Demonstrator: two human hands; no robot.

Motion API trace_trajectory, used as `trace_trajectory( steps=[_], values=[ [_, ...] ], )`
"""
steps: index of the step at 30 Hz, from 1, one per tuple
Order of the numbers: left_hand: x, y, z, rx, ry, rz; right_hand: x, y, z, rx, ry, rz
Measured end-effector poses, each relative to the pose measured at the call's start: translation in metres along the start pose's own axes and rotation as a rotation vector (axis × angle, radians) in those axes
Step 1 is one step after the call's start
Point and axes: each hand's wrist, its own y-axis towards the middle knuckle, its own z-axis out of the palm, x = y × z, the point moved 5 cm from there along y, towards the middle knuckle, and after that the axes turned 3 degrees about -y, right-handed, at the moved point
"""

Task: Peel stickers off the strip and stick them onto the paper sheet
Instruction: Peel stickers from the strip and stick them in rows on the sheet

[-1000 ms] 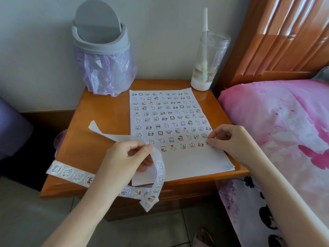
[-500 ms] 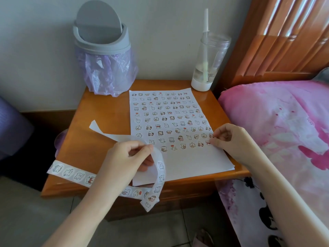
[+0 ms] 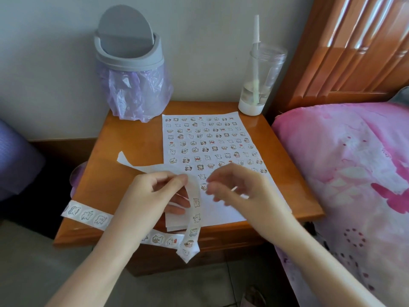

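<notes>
At the nightstand (image 3: pixel 124 138) front, left grip (image 3: pixel 150 196) pinches the strip (image 3: pixel 88 216), which runs left-to-right; right grip (image 3: pixel 239 191) too blurred to tell.

I read this location as a home bedroom. Indicators: a bed (image 3: pixel 345 165) with pink floral bedding at right, a ribbed wooden headboard (image 3: pixel 358 52) behind it, a wooden bedside table (image 3: pixel 137 138) against the wall, and a small swing-lid bin (image 3: pixel 129 54) standing on it.
</notes>
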Motion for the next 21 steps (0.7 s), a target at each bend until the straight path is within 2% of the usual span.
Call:
trace_trajectory(
  steps=[8,13,21],
  values=[
    [-0.004,-0.005,-0.001,-0.036,0.013,0.038,0.006,-0.006,0.012,0.041,0.316,0.086],
    [-0.005,-0.007,0.003,0.024,-0.109,-0.034,0.005,-0.007,0.010,0.004,0.265,0.064],
    [-0.004,-0.006,0.008,0.100,-0.056,-0.012,0.004,-0.008,0.007,-0.055,0.157,0.031]
  ],
)
